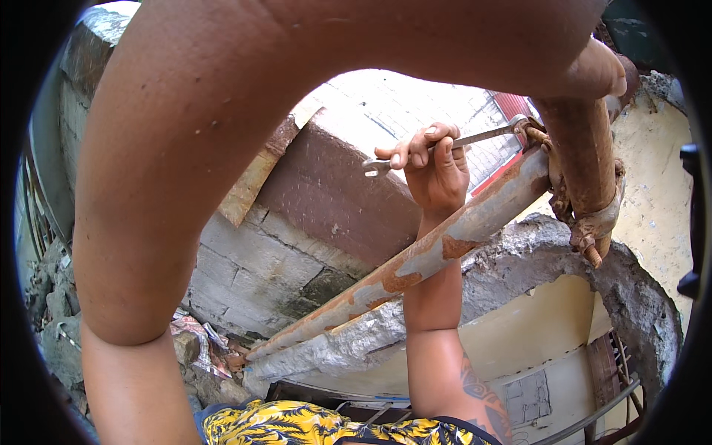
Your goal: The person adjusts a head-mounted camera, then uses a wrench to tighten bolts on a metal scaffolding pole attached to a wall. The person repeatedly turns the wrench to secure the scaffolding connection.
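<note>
My left arm arches across the top of the view, and my left hand [599, 68] grips the upper part of a rusty brown pipe [582, 148] at the right. My right hand [439, 174], raised with its fingers curled, holds a metal combination wrench [486, 136] by the shank. One jaw end of the wrench sticks out past my fingers; its far end sits at the bolt of a rusty pipe clamp [558, 170]. That clamp joins the upright pipe to a long, slanting grey pipe [415, 271] with rust patches. A threaded bolt [591, 252] protrudes lower on the clamp.
Behind the slanting pipe are a grey block wall [245, 259] and a brown concrete ledge [337, 196]. A rough broken concrete edge [512, 248] curves below the clamp. Rubble [59, 297] and a crumpled cloth [200, 345] lie at the lower left.
</note>
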Tool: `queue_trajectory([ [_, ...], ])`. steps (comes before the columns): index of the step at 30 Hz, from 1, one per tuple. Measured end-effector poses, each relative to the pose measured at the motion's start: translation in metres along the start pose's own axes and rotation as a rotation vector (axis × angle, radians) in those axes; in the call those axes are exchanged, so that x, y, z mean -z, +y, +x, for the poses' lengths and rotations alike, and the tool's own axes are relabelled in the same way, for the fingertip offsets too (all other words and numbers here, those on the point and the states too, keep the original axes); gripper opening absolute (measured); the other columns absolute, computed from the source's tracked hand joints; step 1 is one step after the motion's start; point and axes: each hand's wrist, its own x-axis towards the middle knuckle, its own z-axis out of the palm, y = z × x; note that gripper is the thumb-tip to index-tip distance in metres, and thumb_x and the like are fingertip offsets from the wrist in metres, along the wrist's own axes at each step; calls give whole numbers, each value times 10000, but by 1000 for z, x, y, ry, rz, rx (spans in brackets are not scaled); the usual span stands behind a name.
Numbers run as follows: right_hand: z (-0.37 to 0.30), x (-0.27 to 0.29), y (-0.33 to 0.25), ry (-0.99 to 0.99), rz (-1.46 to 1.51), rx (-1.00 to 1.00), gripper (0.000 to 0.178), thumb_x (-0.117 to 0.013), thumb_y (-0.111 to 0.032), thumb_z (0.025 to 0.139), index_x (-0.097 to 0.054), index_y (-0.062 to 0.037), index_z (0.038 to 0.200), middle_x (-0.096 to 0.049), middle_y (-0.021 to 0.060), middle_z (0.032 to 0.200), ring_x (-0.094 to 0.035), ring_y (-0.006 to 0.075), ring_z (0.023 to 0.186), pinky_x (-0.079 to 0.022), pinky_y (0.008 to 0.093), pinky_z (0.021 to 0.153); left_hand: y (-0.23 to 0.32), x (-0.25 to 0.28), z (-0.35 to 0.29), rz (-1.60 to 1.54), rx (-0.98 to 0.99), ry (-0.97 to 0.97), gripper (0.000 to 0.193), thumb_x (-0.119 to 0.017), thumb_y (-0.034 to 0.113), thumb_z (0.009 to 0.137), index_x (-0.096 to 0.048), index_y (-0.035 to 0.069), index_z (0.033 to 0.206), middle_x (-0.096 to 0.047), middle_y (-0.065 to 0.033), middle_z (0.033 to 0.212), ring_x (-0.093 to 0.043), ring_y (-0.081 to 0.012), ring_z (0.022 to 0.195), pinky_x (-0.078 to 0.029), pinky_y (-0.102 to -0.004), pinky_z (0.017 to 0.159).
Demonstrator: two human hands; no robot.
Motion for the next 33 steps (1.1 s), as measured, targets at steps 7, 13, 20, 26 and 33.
queue_trajectory([
  [7,-5,-7,3,53,361,90,369,-336,-418,1129,-511,-163,1330,-444,-3,723,-449,127,590,-459,323,565,38,81,16,13,-318,-109,367,-525,309,1062,-516,51,1322,-597,-159,1270,-590,-279,1183,-443,-497,1039],
  [13,8,-26,-4,386,-113,246,213,-587,-215,1045,-589,-94,1221,-669,71,867,-671,195,785,-562,346,693,52,102,15,105,-480,-46,379,-554,308,1048,-532,18,1292,-618,-178,1197,-622,-282,1105,-472,-471,976],
  [20,6,-15,-29,445,-345,156,150,-720,-78,943,-648,-32,1067,-674,94,895,-695,140,726,-565,236,476,26,129,20,-165,-574,-66,399,-587,306,1031,-550,-21,1256,-643,-201,1113,-661,-285,1014,-506,-442,903],
  [26,26,-7,-37,200,-260,121,122,-714,-106,956,-660,-51,1052,-718,100,891,-725,180,697,-588,285,528,6,140,-78,10,-545,-34,500,-621,292,999,-474,-38,1345,-628,-280,1159,-664,-361,1000,-515,-498,899],
  [33,15,13,-50,173,-347,24,338,-712,-238,968,-630,-69,1250,-721,145,1046,-738,286,955,-615,409,784,-10,49,-74,-94,110,-702,290,-607,279,1031,-623,-2,1102,-666,-197,801,-648,-360,727,-493,-426,668],
])
